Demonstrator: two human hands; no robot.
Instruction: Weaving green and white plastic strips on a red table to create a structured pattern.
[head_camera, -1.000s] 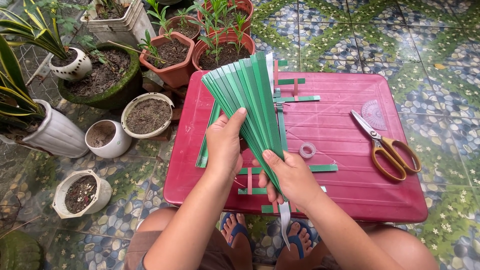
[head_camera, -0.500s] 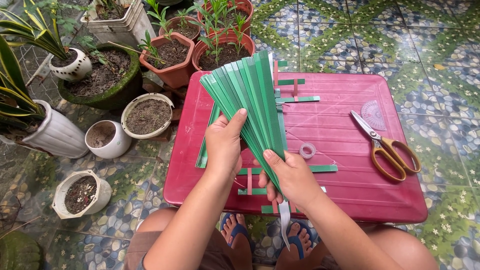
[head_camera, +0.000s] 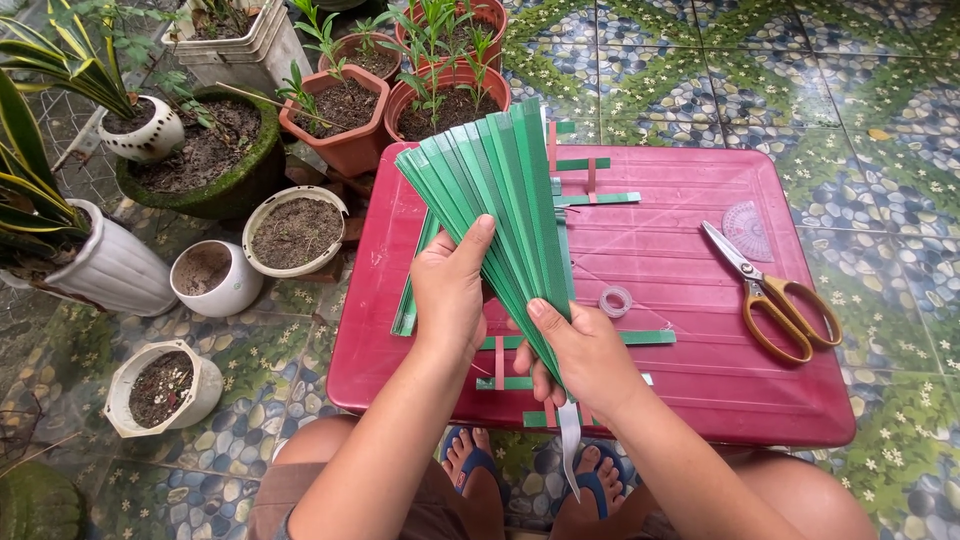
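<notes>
Head view: left hand (head_camera: 450, 295) and right hand (head_camera: 583, 352) both pinch the green strip fan (head_camera: 497, 190) at its base; loosen either and strips could splay or slide out

Your single head camera looks steeply down from close above onto the red desk (head_camera: 700, 260), its near edge lowest.
</notes>
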